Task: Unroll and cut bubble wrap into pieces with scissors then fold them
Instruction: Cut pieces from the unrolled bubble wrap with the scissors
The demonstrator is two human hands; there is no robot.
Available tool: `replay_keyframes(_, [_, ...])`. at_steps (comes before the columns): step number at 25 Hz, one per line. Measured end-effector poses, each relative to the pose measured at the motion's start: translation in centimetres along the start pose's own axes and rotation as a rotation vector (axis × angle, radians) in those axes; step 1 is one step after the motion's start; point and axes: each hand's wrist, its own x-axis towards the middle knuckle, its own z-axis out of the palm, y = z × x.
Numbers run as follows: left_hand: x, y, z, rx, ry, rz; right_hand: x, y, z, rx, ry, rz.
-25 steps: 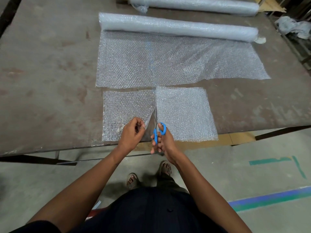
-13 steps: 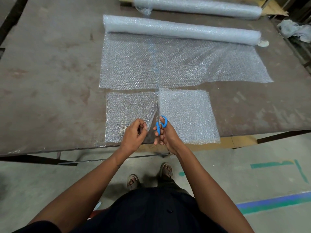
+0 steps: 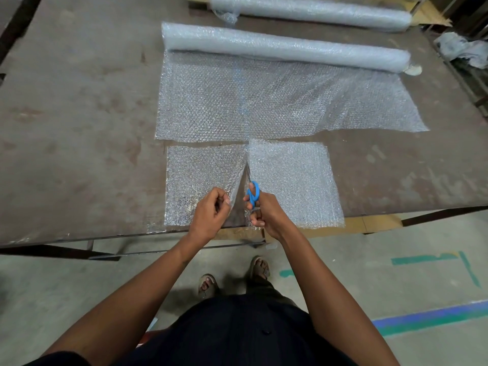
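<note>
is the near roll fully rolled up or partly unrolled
Partly unrolled: a flat sheet spreads from the roll toward the person.

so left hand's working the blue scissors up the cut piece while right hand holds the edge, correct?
Hands are swapped. In the head view the right hand works the blue scissors up the cut bubble wrap piece, while the left hand pinches the cut edge.
</note>
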Motion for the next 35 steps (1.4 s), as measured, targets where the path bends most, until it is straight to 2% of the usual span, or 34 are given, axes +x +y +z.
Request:
replay_keyframes(12, [0.4, -0.5, -0.2, -0.140, 0.098, -0.130, 0.2, 0.1, -0.1, 0.175, -0.036, 0.081])
replay_keyframes(24, [0.3, -0.6, -0.2, -0.092, 0.053, -0.076, 1.9, -1.5, 0.3, 0.217, -0.057, 0.096])
replay_keyframes(29, [0.3, -0.7, -0.2, -0.077, 0.046, -0.070, 2.7, -1.1, -0.3, 0.185, -0.066, 0.063])
replay_keyframes(35, [0.3, -0.7, -0.2, -0.107, 0.048, -0.093, 2.7, -0.6, -0.5, 0.030, 0.026, 0.010])
